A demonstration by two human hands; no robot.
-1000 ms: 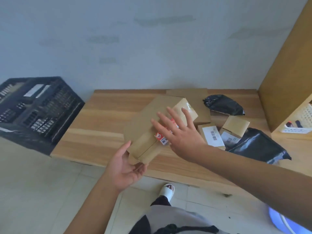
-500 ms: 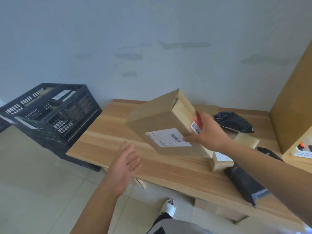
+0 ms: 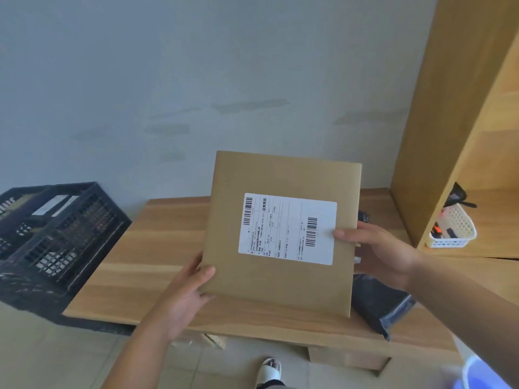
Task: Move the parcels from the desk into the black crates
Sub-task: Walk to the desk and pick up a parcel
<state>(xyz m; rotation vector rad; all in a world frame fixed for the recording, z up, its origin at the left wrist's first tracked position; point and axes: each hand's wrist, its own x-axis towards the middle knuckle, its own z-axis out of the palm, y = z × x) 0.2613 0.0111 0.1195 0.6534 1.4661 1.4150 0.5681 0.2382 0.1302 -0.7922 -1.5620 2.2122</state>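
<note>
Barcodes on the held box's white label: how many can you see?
2: one barcode at the label's upper left corner, another barcode near its right edge by the right thumb. None seem hidden.

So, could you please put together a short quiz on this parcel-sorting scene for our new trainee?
1. True or false: both hands, the left hand and the right hand, hold the flat brown cardboard parcel.
2. Which faces the camera on that parcel: A) red tape, B) a white shipping label with barcodes, C) a bare side?
3. On which side of the light wooden desk do the black plastic crates stand, as the person sees it?

Key: 1 true; 2 B; 3 the left.
</note>
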